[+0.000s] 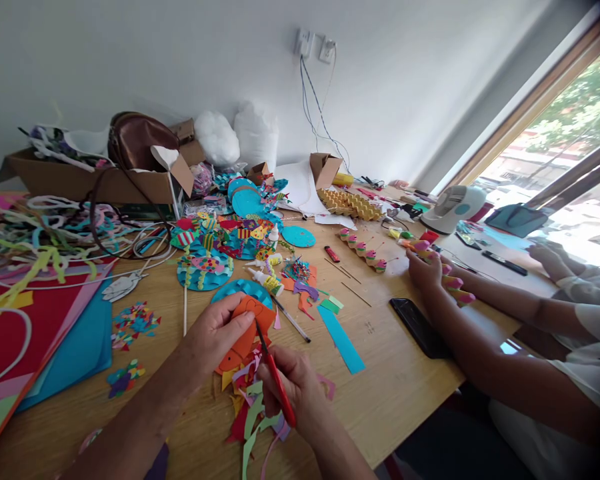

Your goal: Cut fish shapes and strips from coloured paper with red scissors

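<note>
Above the scraps (241,421) on the table (380,400), the left hand (230,327) pinches the orange paper (243,347) and the right hand (296,383) grips the scissors (281,393), blades (261,337) at the paper; cutting appears partway: small pieces (136,321) lie already cut, some drawn outline (251,302) apparently left to trim.

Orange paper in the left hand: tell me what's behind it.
A blue disc shows beyond the orange paper; the paper and left hand cover its near part, which cannot be seen.

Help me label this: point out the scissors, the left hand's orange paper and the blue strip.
Scissors (279,389), head view: red handle.
Orange paper (242,347), head view: lower part of its face.
Blue strip (341,339), head view: middle of its length.
</note>
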Demonstrator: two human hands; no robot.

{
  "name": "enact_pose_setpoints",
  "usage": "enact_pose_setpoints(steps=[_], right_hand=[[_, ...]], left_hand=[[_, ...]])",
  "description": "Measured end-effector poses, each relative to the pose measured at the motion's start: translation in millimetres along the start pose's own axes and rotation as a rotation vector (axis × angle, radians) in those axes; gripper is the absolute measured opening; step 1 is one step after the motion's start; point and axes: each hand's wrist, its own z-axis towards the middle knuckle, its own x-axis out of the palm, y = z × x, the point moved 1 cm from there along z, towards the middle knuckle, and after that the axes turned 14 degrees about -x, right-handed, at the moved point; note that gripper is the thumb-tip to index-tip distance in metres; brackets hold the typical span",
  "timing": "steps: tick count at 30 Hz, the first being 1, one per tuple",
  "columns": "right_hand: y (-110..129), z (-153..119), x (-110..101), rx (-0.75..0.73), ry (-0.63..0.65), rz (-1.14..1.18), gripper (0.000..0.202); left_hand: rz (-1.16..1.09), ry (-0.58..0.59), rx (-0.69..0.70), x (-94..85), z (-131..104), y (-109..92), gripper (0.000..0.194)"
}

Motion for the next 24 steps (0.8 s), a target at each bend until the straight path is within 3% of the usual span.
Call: enact_pose_setpoints(steps=[7, 15, 24], right_hand=[[1, -1, 1, -0.002, 0.014, -0.046, 0.04], [11, 1, 6, 0.057, 0.01, 0.112, 0.047], [6, -1, 5, 0.041, 0.025, 0.15, 0.049]], left_hand=[[-0.057, 0.029, -0.065, -1.2, 0, -1, 0.016], [-0.142, 0.117, -0.11, 3.0, 0, 0, 0.013], [-0.165, 0.091, -0.118, 6.2, -2, -2, 0.014]])
